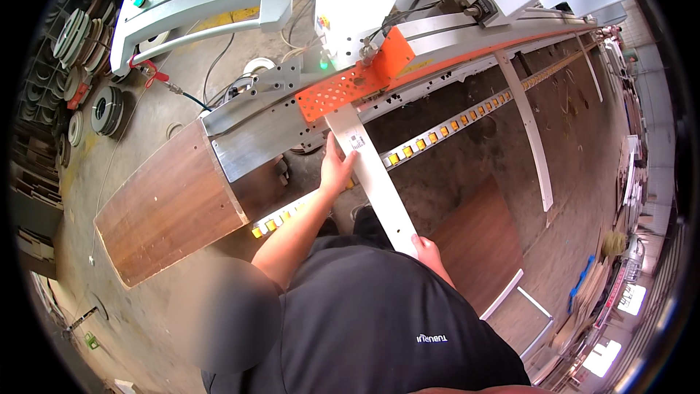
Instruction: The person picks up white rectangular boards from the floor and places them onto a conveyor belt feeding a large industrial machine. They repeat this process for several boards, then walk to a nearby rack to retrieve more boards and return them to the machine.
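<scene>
1. Workshop floor point(182, 306); long white machine point(437, 36) with orange plate point(350, 84).
2. White strip point(375, 175), small printed label point(358, 141) near its top, slanting under the plate.
3. Left hand point(335, 171): fingers pressed on strip's edge.
4. Right hand point(428, 252): fingers gripping strip's lower end.

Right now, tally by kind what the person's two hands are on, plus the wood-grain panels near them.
Long white strip, held by the left hand on its upper part and the right hand at its near end: 1
Wood-grain panels, one on the machine infeed, one lower on the right: 2
Total: 3
</scene>
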Demonstrator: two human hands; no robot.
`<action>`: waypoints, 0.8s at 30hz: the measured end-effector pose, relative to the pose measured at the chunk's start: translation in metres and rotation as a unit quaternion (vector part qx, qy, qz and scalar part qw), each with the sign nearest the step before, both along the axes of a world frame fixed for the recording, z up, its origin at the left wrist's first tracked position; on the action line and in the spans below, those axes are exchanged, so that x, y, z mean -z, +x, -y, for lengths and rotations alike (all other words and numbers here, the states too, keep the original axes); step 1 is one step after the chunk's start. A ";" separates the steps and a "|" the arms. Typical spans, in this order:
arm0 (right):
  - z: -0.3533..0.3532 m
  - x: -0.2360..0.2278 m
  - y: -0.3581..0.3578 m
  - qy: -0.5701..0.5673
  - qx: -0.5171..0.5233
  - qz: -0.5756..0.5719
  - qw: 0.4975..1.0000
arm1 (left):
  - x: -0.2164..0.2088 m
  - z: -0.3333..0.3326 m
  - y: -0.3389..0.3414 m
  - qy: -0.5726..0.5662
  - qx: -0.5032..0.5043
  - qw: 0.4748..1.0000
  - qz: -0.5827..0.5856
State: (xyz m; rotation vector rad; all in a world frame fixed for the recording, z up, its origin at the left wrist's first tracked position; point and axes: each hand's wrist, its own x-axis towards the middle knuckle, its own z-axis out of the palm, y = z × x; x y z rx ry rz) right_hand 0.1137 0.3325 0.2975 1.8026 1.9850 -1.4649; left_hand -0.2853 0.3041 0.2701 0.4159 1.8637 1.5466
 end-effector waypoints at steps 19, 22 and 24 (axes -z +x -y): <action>-0.077 0.010 -0.009 -0.065 0.036 -0.020 0.997 | -0.048 -0.060 0.006 -0.007 -0.031 0.985 0.170; -0.106 0.003 -0.003 -0.063 0.037 -0.014 0.997 | -0.044 -0.088 0.018 0.005 -0.035 0.986 0.166; -0.124 -0.002 -0.001 -0.058 0.051 -0.031 0.997 | -0.032 -0.108 0.027 0.026 -0.045 0.985 0.163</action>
